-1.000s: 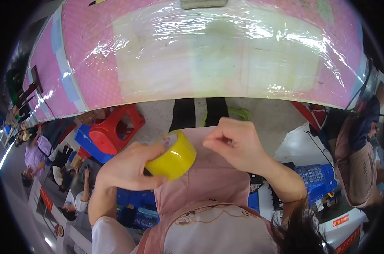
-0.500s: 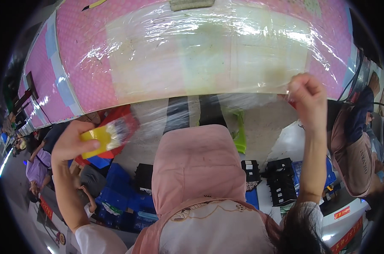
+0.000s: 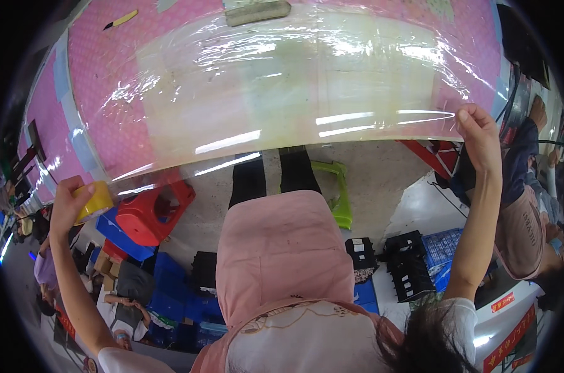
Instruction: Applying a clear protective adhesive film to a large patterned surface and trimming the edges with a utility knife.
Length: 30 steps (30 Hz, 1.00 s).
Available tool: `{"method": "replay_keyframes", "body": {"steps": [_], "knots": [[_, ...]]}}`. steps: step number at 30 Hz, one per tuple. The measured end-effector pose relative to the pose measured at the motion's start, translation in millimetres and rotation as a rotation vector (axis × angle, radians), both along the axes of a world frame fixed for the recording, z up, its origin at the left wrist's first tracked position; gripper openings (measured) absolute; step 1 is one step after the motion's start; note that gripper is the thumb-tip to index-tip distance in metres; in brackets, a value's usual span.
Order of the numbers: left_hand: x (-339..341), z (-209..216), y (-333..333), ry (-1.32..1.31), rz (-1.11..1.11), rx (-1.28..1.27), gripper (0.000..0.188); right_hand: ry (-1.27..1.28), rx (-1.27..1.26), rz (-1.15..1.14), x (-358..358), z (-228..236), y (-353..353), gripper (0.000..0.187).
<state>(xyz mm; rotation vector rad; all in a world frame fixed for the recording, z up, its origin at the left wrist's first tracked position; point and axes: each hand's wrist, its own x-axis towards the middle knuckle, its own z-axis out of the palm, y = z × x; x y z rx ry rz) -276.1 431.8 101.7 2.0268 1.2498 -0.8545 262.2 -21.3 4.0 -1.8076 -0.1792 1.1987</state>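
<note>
My left hand (image 3: 63, 210), at the left, is closed around a roll of clear tape (image 3: 96, 202) with a yellow core. From the roll a wide, shiny clear strip (image 3: 345, 124) runs taut across to the right, over the near edge of the table. My right hand (image 3: 481, 138) pinches the strip's far end between thumb and fingers near the table's right side. Beneath the strip lies the pink table (image 3: 108, 105), its top covered with glossy clear film and a pale yellowish area in the middle.
A grey block (image 3: 257, 12) and a yellow-handled knife (image 3: 121, 19) lie on the table. Below its edge stand a red stool (image 3: 146, 219), a green stool (image 3: 341, 202), blue crates (image 3: 169, 280) and black crates (image 3: 409, 273). Other people (image 3: 523, 233) sit at both sides.
My left hand has moved left and slightly down with the tape roll. My right hand has shifted right. The strip between them, blurred before, now shows taut and smooth.
</note>
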Motion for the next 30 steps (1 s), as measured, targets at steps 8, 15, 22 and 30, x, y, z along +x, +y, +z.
{"method": "replay_keyframes", "body": {"steps": [8, 15, 22, 30], "knots": [[25, -5, -3, -0.013, -0.264, 0.330, 0.043, -0.061, -0.099, -0.034, -7, 0, 5, 0.013], [78, -12, -19, 0.153, -0.351, 0.500, 0.054, -0.536, -0.183, -0.063, -13, -7, 21, 0.020], [83, -17, -26, 0.214, -0.355, 0.569, 0.059, -0.641, -0.131, -0.133, -20, -16, 22, 0.025], [83, -16, -26, 0.275, -0.354, 0.554, 0.061, -0.670, -0.155, -0.129, -28, -20, 23, 0.024]]}}
